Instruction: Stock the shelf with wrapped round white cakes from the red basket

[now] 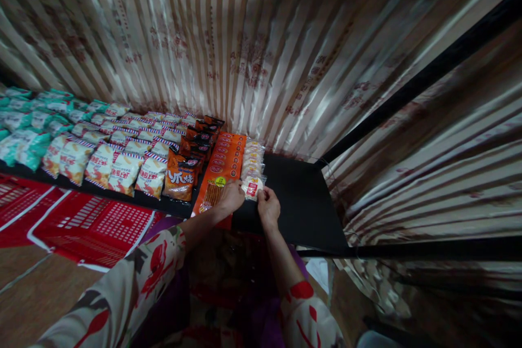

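Note:
On a black shelf (304,196) lie rows of snack packets. My left hand (230,196) and my right hand (268,205) both pinch the front packet of a row of small clear packets with white and red labels (253,187). My left hand rests at the right edge of a long orange packet (220,169). Both sleeves are cream with red flowers.
Left of the orange packet lie dark orange snack bags (180,175), white and orange bags (124,172) and teal bags (24,144). Red plastic baskets (95,228) sit below the shelf on the floor. Striped shiny curtains (253,43) hang behind. The shelf's right part is bare.

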{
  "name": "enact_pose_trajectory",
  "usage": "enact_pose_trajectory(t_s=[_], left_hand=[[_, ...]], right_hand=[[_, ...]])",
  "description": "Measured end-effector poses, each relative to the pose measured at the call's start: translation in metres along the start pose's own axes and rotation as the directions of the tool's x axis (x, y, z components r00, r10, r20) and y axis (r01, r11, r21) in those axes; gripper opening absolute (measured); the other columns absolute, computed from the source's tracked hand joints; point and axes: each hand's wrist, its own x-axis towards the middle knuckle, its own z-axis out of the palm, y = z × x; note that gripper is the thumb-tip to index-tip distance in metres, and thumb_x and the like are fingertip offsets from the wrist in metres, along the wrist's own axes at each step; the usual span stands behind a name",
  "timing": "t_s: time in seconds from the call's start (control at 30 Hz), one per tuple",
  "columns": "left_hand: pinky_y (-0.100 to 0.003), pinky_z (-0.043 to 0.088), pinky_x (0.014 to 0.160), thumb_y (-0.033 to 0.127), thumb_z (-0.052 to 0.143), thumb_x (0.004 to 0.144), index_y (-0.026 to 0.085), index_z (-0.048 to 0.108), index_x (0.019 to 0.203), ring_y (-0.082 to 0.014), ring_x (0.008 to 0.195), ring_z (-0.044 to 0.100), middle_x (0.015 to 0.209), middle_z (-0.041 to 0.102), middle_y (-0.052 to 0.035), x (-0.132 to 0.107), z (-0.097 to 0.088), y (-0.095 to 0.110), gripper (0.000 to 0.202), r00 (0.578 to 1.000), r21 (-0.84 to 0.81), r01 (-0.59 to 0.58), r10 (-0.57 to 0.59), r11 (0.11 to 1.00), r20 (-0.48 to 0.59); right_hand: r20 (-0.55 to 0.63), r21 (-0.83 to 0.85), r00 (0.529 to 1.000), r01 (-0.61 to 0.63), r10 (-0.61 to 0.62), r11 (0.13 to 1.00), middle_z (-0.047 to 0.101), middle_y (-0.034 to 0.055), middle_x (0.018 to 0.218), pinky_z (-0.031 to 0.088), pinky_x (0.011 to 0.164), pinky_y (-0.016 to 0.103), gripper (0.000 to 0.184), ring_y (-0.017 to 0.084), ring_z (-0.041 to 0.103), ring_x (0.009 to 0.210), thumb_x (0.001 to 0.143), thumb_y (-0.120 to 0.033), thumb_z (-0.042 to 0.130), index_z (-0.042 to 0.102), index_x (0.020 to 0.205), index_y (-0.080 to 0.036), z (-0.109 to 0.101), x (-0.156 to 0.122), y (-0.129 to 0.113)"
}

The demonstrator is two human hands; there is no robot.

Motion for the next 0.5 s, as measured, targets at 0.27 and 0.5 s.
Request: enact_pose_trajectory(t_s=[0.27, 0.5], left_hand=[[-0.029, 0.044, 0.090, 0.013, 0.045, 0.081, 0.013, 0.063, 0.110, -0.0210, 0.100, 0.059, 0.111, 0.063, -0.0129, 0.0063, 0.0037, -0.0019, 0.034, 1.000, -0.002, 0.010, -0.010, 1.000, 0.006], [-0.028, 0.045, 0.089, 0.013, 0.046, 0.081, 0.012, 0.062, 0.111, -0.0218, 0.101, 0.059, 0.111, 0.062, -0.0144, 0.0060, -0.0034, 0.0042, 0.035, 0.998, 0.029, 0.037, -0.039, 0.999, 0.044]], right_hand=[[0.015, -0.050, 1.000, 0.001, 0.000, 0.999, 0.066, 0.0068, 0.084, 0.039, 0.065, 0.026, 0.037, 0.017, 0.058, 0.071, 0.077, -0.039, 0.045, 0.065, 0.098, -0.016, 0.0002, 0.0047, -0.0027], [-0.009, -0.107, 1.000, 0.014, -0.015, 0.994, 0.065, 0.0063, 0.085, 0.038, 0.064, 0.025, 0.033, 0.016, 0.056, 0.071, 0.078, -0.036, 0.046, 0.066, 0.097, -0.017, 0.0019, 0.0065, -0.0053]])
